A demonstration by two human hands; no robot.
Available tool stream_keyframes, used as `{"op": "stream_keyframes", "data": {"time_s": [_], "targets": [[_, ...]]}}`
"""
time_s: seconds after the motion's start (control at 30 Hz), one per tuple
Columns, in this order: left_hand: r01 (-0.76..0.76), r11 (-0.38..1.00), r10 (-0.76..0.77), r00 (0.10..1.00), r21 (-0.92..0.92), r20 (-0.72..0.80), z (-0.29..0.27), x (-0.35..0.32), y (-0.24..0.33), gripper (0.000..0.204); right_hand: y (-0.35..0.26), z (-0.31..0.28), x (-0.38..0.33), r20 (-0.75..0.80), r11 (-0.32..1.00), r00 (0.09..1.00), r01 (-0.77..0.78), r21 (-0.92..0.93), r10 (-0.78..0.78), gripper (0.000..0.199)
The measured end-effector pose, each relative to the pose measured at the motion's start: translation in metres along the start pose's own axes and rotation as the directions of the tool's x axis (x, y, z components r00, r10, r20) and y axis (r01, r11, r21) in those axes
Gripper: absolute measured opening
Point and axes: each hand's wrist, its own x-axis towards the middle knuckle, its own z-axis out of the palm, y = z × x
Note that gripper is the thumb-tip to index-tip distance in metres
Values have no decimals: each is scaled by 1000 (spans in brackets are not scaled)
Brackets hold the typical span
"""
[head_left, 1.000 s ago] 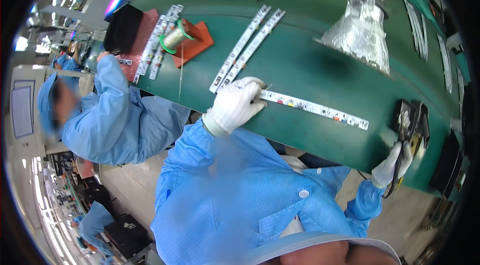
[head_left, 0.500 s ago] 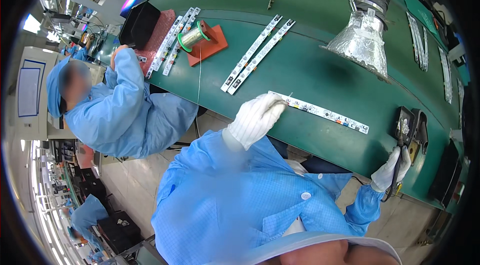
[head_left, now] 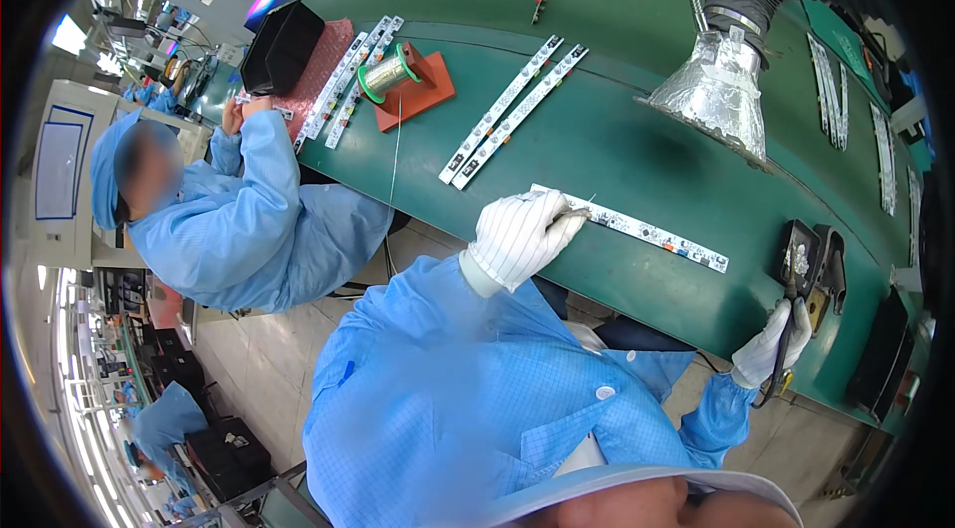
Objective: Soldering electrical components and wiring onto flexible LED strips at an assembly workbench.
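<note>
My left hand (head_left: 522, 237), in a white striped glove, is pinched over the left end of a narrow white circuit board (head_left: 652, 232) lying on the bench. A short piece of thin solder wire (head_left: 593, 198) pokes out between the fingertips. At the right, my gloved right hand (head_left: 766, 344) is wrapped round a soldering iron (head_left: 785, 337) with a dark handle and cable. The iron's tip points into a small black tray (head_left: 798, 247) of pale bits on the iron stand; exact contact is hard to see.
A solder spool (head_left: 389, 78) sits on a red-brown holder (head_left: 435, 90). Two circuit boards (head_left: 517, 115) lie beyond my left hand. A foil-covered fume hood (head_left: 714, 95) hangs over the green bench (head_left: 627, 130). A co-worker (head_left: 254, 210) sits at left beside a black bin (head_left: 282, 48).
My left hand has shifted slightly right along the circuit board. The soldering iron's tip now angles into the tray. The co-worker's hands have come together near a small strip.
</note>
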Motion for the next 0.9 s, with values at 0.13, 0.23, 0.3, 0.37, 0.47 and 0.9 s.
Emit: {"op": "stream_keyframes", "data": {"time_s": [0.13,0.23,0.3,0.37,0.47,0.9], "targets": [[-42,994,44,999,97,-21,3,10,-7,30,0,-1,1,16,998,1000,13,-66,-12,24],[-77,994,77,997,83,8,0,23,-9,37,-1,4,4,-22,991,991,-132,28,133,25],[-80,997,78,994,15,75,2,28,-20,52,-8,12,9,-55,971,969,-239,20,240,28],[-50,997,42,991,61,131,-3,30,-23,56,-16,11,13,-40,965,965,-257,44,259,27],[-35,992,-1,961,125,275,-2,38,-26,53,-10,11,13,-13,992,992,-122,38,122,26],[-123,988,89,946,91,311,-5,40,-44,39,-12,6,4,-83,973,970,-221,68,226,31]]}}
